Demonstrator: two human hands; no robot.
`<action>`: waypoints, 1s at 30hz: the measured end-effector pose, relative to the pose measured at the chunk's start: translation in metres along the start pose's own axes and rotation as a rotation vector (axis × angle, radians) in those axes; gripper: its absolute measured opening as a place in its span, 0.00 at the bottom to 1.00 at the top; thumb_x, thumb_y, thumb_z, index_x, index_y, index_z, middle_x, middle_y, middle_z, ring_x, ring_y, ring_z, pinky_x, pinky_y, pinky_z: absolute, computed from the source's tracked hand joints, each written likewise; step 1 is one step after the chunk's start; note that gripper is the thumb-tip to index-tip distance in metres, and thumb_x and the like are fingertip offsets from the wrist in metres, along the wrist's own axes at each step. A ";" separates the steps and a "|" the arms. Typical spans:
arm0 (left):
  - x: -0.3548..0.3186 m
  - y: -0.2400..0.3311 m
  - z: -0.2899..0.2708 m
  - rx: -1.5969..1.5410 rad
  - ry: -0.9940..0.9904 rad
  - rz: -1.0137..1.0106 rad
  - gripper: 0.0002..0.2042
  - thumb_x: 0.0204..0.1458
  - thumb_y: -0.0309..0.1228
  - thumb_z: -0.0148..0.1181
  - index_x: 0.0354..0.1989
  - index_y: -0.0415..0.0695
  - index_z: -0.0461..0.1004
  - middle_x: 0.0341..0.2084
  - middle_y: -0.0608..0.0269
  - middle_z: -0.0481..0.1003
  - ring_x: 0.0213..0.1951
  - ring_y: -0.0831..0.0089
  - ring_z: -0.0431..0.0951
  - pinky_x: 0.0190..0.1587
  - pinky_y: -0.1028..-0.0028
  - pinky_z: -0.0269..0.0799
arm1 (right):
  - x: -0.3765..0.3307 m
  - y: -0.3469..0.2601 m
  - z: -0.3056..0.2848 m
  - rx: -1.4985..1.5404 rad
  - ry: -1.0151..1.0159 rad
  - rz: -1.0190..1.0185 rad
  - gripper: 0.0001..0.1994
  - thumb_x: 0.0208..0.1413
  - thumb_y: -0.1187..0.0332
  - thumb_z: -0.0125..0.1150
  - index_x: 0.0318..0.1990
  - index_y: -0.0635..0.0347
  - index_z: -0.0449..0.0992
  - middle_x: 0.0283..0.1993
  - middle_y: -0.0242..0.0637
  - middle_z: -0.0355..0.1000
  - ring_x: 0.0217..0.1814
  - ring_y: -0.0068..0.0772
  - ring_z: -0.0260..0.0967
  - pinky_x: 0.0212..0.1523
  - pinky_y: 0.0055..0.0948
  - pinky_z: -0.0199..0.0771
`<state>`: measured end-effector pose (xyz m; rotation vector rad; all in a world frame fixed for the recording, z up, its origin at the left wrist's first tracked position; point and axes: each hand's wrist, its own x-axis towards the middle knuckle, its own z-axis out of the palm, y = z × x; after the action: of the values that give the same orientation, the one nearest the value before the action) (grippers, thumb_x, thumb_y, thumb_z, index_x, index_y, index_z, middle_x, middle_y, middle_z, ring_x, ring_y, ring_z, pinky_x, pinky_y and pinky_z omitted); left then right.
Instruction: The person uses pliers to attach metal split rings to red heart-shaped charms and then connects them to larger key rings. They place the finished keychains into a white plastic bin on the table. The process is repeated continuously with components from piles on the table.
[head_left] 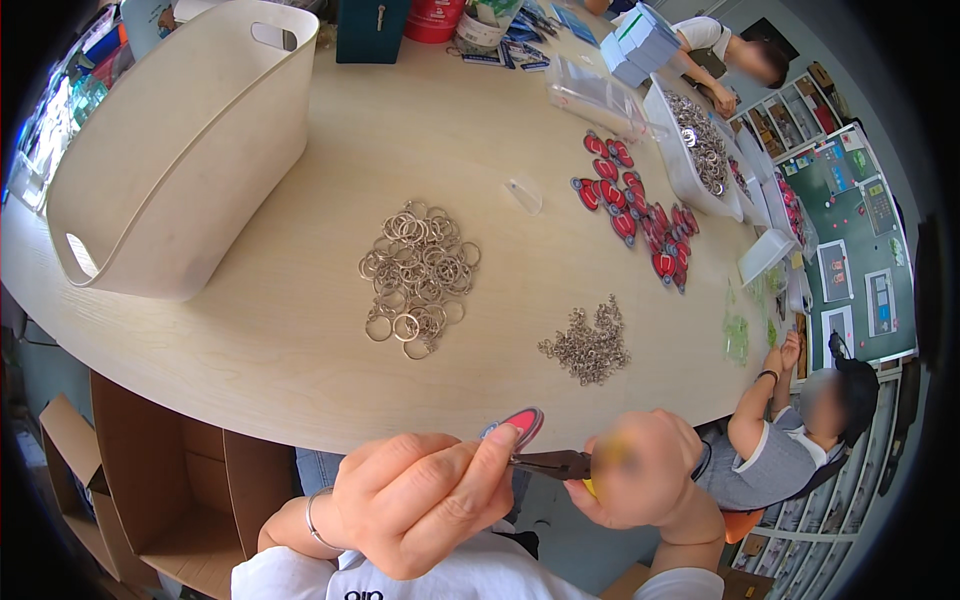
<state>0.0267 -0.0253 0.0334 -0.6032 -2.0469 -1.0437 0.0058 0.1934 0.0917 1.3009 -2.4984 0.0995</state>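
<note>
Beyond the left grip (425, 490) and right grip (645, 472) spreads a pale surface (300, 385), a bin (235, 190) far left. Ahead lie piled rings (430, 265) and, rightward, links (588, 350). The right grip clasps pliers (558, 463); the left grip pinches a red charm (528, 424) near their tips.

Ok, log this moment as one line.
left hand: holds red piece; right hand: holds pliers, tip near piece; table: ring pile, small-link pile, more red pieces

On the pale wood-grain surface (300, 370), silver round metal rings (418, 270) lie beyond the left hand (425, 495), left of small silver links (588, 345).
</note>
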 end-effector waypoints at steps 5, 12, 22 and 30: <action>0.002 -0.002 0.001 -0.013 0.001 0.013 0.19 0.28 0.17 0.62 0.37 0.35 0.78 0.20 0.66 0.72 0.20 0.72 0.73 0.19 0.79 0.67 | -0.002 0.001 -0.001 -0.011 -0.015 -0.048 0.17 0.44 0.57 0.63 0.17 0.55 0.64 0.29 0.36 0.62 0.18 0.26 0.55 0.15 0.21 0.54; -0.001 -0.011 0.004 -0.008 0.015 0.070 0.13 0.29 0.16 0.64 0.28 0.37 0.77 0.16 0.70 0.68 0.16 0.79 0.66 0.14 0.82 0.58 | -0.003 0.007 -0.002 0.077 -0.075 -0.108 0.17 0.43 0.57 0.63 0.17 0.55 0.63 0.27 0.36 0.60 0.17 0.27 0.57 0.15 0.22 0.56; -0.005 -0.022 -0.015 0.011 -0.210 -0.129 0.16 0.30 0.18 0.62 0.33 0.37 0.78 0.16 0.66 0.68 0.17 0.73 0.70 0.18 0.77 0.65 | 0.015 0.004 0.019 0.178 -0.171 0.000 0.14 0.43 0.58 0.66 0.22 0.58 0.70 0.28 0.36 0.61 0.25 0.31 0.62 0.22 0.27 0.65; 0.084 -0.094 -0.120 0.900 0.164 -0.172 0.05 0.53 0.22 0.55 0.33 0.37 0.77 0.24 0.55 0.76 0.25 0.68 0.77 0.28 0.76 0.69 | 0.084 0.074 0.100 0.583 -0.205 0.539 0.11 0.45 0.69 0.65 0.39 0.58 0.77 0.38 0.41 0.64 0.39 0.43 0.68 0.42 0.37 0.68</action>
<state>-0.0396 -0.1713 0.1016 0.1231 -2.1632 -0.1643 -0.1240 0.1495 0.0294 0.7864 -3.0694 0.9142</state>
